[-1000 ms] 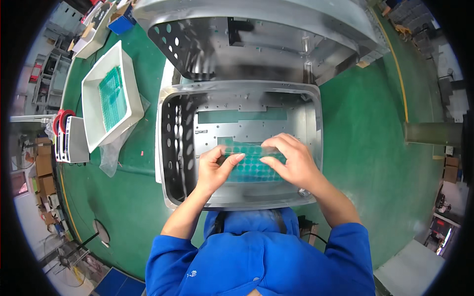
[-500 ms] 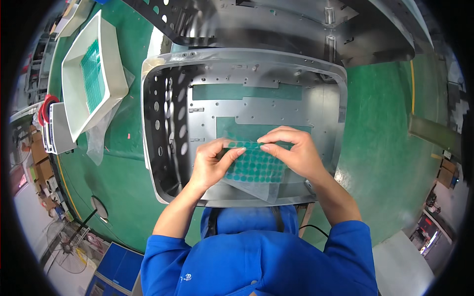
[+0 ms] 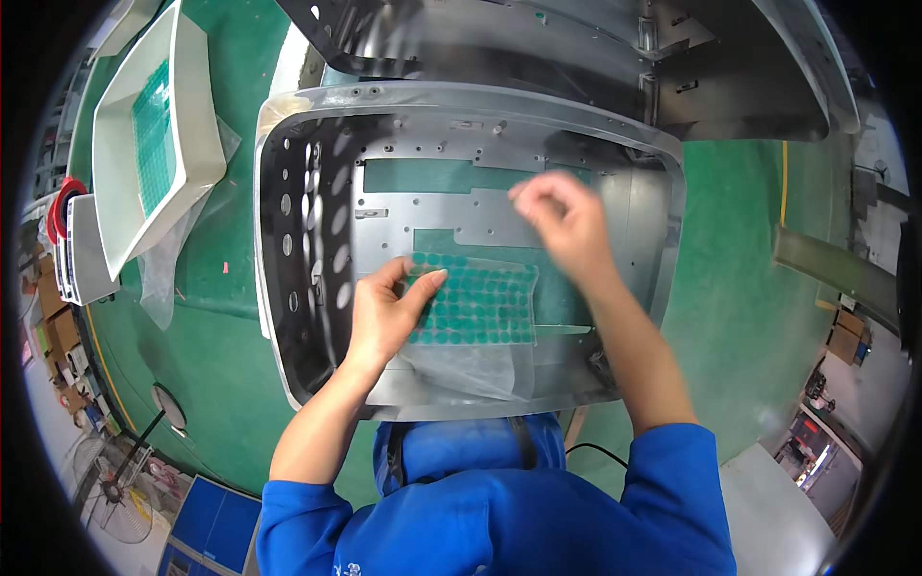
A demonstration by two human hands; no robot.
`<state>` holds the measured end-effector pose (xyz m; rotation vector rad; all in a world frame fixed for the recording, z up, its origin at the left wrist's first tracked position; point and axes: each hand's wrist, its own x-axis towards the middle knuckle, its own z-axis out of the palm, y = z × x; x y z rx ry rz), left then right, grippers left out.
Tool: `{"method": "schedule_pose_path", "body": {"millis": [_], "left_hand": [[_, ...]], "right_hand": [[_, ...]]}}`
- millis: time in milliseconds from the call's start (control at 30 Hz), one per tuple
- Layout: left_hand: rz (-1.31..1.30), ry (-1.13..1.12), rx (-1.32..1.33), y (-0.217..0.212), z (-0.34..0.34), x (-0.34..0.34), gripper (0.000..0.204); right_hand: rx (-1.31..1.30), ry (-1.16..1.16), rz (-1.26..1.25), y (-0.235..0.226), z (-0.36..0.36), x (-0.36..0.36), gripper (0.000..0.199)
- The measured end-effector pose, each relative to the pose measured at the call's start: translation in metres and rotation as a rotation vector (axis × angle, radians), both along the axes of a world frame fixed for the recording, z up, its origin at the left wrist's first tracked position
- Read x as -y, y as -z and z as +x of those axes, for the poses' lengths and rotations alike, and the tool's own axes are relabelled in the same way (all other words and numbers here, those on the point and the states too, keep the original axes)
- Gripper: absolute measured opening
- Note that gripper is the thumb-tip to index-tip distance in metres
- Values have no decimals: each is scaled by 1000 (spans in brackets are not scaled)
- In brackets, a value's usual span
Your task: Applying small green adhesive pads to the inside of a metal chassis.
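My left hand (image 3: 386, 312) pinches the left edge of a clear sheet of round green stickers (image 3: 477, 305) between thumb and fingers. The sheet lies over the near part of a grey metal housing (image 3: 437, 207) with cut-out openings in its floor. My right hand (image 3: 567, 223) hovers over the far right part of the housing, away from the sheet. Its thumb and forefinger are pinched together and blurred; whatever they hold, if anything, is too small to make out. Beneath the sheet, a translucent plastic film (image 3: 466, 372) hangs toward the near rim.
To the left stands a white bin (image 3: 197, 106) with green sticker sheets (image 3: 154, 144) inside and a plastic bag under it. A red tape roll (image 3: 63, 206) sits beside it. Another large dark metal housing (image 3: 538, 43) lies beyond mine. A floor fan (image 3: 115, 490) is at lower left.
My right hand has left the sheet and moved up and away over the housing. My left hand keeps its hold on the sheet, which now shows more fully. The whole view has shifted slightly.
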<state>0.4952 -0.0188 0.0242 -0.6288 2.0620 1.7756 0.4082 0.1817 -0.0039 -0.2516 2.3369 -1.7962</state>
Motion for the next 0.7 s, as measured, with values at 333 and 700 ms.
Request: {"method": "schedule_pose_path", "body": {"millis": [333, 700], "left_hand": [[37, -143, 65, 8, -2, 9, 15], [59, -182, 59, 15, -3, 9, 15]], "right_hand": [[243, -218, 581, 63, -89, -38, 8], [253, -276, 667, 54, -94, -36, 9]]}}
